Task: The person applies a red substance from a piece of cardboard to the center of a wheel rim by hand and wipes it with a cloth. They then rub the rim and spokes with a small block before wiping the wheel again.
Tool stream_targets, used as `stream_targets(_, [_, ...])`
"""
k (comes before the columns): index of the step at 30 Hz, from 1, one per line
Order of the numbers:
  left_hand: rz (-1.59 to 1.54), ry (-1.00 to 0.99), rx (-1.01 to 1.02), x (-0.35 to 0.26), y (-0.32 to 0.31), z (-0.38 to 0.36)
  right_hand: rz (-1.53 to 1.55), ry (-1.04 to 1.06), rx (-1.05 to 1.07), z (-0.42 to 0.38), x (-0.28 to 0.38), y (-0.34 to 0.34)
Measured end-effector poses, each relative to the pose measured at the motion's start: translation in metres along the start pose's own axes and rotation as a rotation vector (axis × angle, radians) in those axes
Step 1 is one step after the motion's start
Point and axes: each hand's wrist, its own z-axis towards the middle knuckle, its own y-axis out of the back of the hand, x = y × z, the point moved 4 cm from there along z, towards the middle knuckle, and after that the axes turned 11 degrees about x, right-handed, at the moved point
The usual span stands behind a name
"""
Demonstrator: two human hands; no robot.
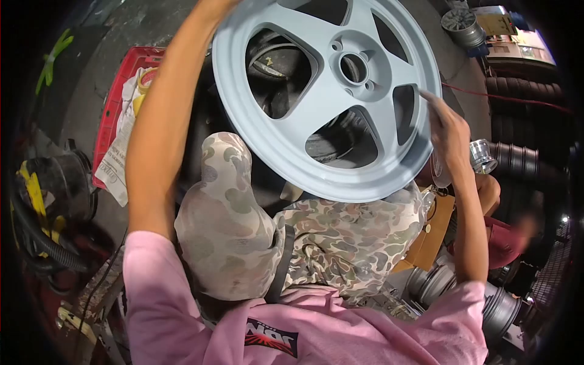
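Observation:
A pale blue-grey car wheel rim [310, 123] with wide spokes and a round centre bore leans tilted over my camouflage-covered legs. At its right edge is my right hand [449, 128], with the index finger reaching over the lip and the other fingers bent, partly hidden. That hand appears to grip the edge. My left arm stretches up along the rim's left side. Only a bit of my left hand [220, 3] shows at the top of the view, its fingers hidden. Through the gaps between the spokes, dark round objects are visible.
A red tray [111, 115] with tape rolls and newspaper lies left. Beyond it sits a black machine [64, 185] with a hose. Silver wheel rims [502, 307] and a cardboard box [429, 243] are at right, near a person in a red top [502, 243]. Tyres [526, 91] stand behind.

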Motion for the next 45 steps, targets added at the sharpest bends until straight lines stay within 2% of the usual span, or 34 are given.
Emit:
stream_targets(1, [-0.034,0.038,-0.067,-0.004,-0.002,-0.010,-0.089,0.062,0.021,0.016,0.008,-0.005])
stream_targets(3, [-0.004,-0.022,-0.137,-0.004,-0.004,-0.021,-0.197,0.117,0.099,0.048,0.015,-0.012])
stream_targets(5, [-0.195,-0.003,-0.198,-0.012,-0.002,-0.026,-0.302,0.174,0.183,0.072,0.014,-0.021])
stream_targets(7, [-0.092,-0.041,-0.212,-0.001,-0.002,-0.025,-0.561,0.232,0.263,0.090,0.011,-0.036])
stream_targets(8, [0.011,-0.085,-0.217,-0.005,-0.002,-0.025,-0.559,0.236,0.263,0.096,0.010,-0.039])
stream_targets(13, [-0.069,-0.014,-0.203,-0.007,-0.001,-0.029,-0.677,0.282,0.267,0.108,0.015,-0.051])
stream_targets(28, [-0.204,0.057,-0.211,-0.012,0.000,-0.033,-0.806,0.221,0.394,0.112,0.017,-0.069])
stream_targets(29, [-0.190,0.057,-0.217,-0.012,0.000,-0.033,-0.806,0.223,0.393,0.111,0.016,-0.067])
stream_targets(31, [-0.195,0.048,-0.222,-0.011,0.000,-0.033,-0.795,0.311,0.251,0.110,0.019,-0.060])
stream_targets(35, [-0.212,0.075,-0.224,-0.012,-0.002,-0.033,-0.828,0.315,0.255,0.112,0.018,-0.062])
stream_targets(40, [-0.202,0.077,-0.204,-0.009,0.000,-0.033,-0.850,0.263,0.359,0.114,0.017,-0.068])
stream_targets(45, [-0.215,0.083,-0.228,-0.014,-0.002,-0.036,-0.832,0.271,0.323,0.114,0.023,-0.058])
